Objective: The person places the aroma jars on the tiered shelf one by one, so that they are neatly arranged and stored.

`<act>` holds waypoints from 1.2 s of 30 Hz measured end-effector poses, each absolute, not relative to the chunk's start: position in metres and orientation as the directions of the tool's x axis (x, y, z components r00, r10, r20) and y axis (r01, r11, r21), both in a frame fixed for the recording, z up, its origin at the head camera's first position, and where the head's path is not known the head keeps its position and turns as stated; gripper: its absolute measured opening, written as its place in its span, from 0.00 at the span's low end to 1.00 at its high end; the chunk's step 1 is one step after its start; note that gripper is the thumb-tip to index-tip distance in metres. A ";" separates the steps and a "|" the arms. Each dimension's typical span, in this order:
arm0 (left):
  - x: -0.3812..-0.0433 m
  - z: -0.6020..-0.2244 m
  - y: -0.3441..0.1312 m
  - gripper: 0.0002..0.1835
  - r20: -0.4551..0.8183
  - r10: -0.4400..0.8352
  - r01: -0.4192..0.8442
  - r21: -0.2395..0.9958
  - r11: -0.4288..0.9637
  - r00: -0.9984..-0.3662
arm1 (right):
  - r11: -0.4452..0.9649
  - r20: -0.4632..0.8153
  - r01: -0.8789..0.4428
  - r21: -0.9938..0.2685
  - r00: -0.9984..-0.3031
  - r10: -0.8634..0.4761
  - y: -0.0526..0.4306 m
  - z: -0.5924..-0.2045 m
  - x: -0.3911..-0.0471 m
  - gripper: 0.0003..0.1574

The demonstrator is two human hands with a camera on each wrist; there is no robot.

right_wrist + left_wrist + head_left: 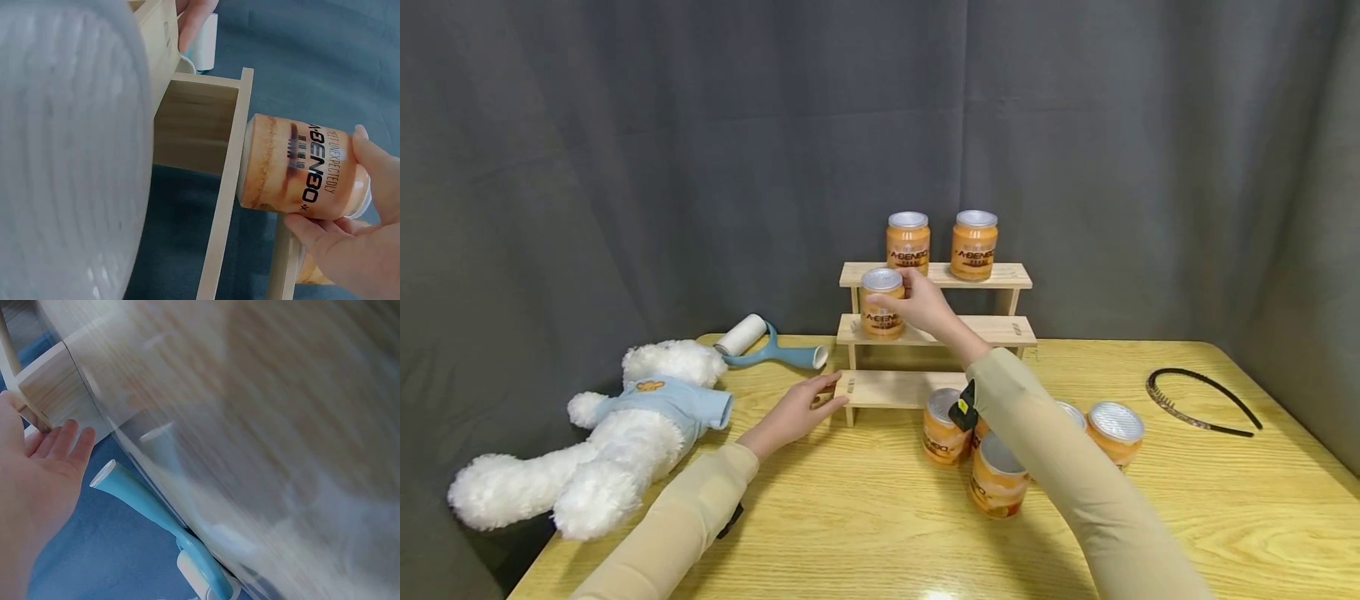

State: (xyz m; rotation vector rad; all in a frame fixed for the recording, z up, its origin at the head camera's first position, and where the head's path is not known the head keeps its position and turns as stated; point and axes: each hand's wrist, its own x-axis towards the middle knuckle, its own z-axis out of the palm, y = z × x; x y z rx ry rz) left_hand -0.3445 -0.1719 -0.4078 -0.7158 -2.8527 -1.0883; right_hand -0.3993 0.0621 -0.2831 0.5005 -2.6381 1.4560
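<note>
A three-step wooden display stand (898, 389) stands on the table. On its middle step, near the left end, is an orange can (882, 312) with a silver lid. My right hand (925, 310) grips this can by its upper part, thumb and fingers on either side; in the right wrist view the can (300, 165) has its base against the step. My left hand (797, 412) holds the left end of the lowest step between thumb and fingers. Two more cans, a left one (908, 243) and a right one (974, 246), stand on the top step.
Several cans (1000, 479) stand right of the stand's front, partly behind my right forearm. A black headband (1206, 400) lies at the right. On the left are a white plush toy (647, 425) in a blue shirt and a blue-handled roller (782, 354). A grey curtain (700, 167) hangs behind.
</note>
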 end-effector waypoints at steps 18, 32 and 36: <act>-0.347 -0.412 -0.176 0.34 0.167 0.407 0.416 0.625 0.660 -0.898 | 0.478 0.329 -0.410 -0.777 -0.912 -0.246 0.053 -0.288 -0.406 0.34; -0.350 -0.414 -0.172 0.34 0.177 0.418 0.429 0.626 0.651 -0.891 | 0.553 0.276 -0.377 -0.743 -0.925 -0.260 0.062 -0.286 -0.401 0.38; -0.350 -0.413 -0.172 0.34 0.170 0.418 0.425 0.630 0.651 -0.892 | 0.536 0.263 -0.363 -0.762 -0.930 -0.255 0.068 -0.287 -0.399 0.39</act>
